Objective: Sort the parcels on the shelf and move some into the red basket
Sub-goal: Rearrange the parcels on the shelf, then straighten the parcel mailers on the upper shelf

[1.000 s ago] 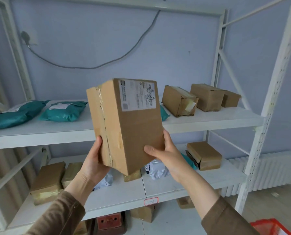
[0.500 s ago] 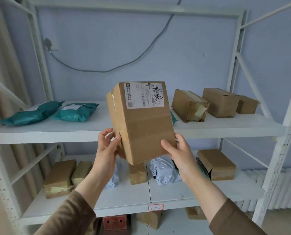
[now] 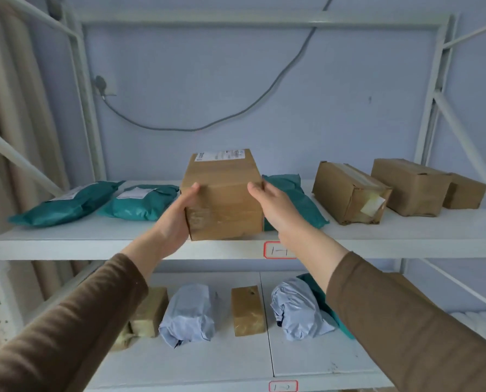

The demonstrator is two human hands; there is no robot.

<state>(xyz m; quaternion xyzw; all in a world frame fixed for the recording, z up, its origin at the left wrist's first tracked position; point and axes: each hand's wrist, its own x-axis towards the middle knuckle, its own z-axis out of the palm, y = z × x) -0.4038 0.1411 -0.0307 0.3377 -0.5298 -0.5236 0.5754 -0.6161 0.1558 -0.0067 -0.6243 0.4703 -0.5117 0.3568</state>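
Note:
A brown cardboard box (image 3: 225, 193) with a white label on top sits on the upper white shelf (image 3: 94, 241), near its front edge. My left hand (image 3: 176, 219) grips the box's left side, thumb on the top edge. My right hand (image 3: 275, 205) holds the right side, with its fingers curled behind the corner. A teal mailer bag (image 3: 295, 199) lies against the box's right side, partly behind my right hand. The red basket is out of view.
Two teal mailers (image 3: 66, 202) (image 3: 143, 202) lie at the left of the upper shelf, and three brown boxes (image 3: 346, 190) (image 3: 408, 188) (image 3: 465, 190) at the right. The lower shelf (image 3: 307, 360) holds grey bags (image 3: 188, 315) (image 3: 295, 309) and small boxes (image 3: 247, 309). White frame posts stand on both sides.
The box was held upright in the air before me. It now lies flat on the upper shelf with the label facing up, and both hands are still on its sides.

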